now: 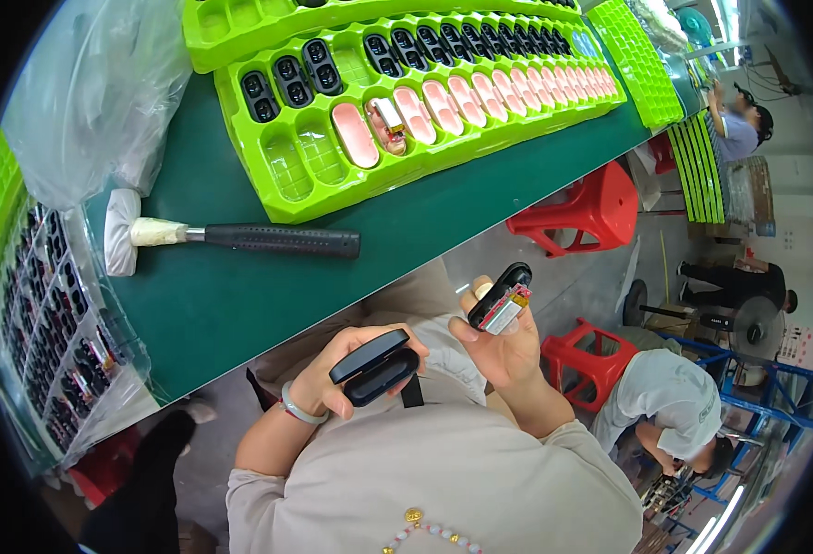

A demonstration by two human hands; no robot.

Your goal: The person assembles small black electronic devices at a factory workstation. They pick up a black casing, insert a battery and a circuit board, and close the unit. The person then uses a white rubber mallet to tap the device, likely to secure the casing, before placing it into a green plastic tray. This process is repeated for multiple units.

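Note:
My left hand [321, 371] is closed around a black earbud charging case [376, 367], whose lid is tilted up from its hollow base. To its right, my right hand [508, 358] grips a black earbud-case insert [503, 294] by its edges. A silver battery [502, 317] and a small circuit board show on the insert's side facing me. Both hands are in front of my body, off the near edge of the green table [240, 300]. A lime-green tray [333, 205] on the table carries rows of pink case shells [356, 136] and black inserts [293, 81].
A hammer [277, 241] with a wrapped head lies between the tray and me. Clear plastic bags [92, 102] are at the left, above a tray of dark parts [55, 323]. Red stools [580, 212] stand right of the table. Other people [670, 397] sit farther right.

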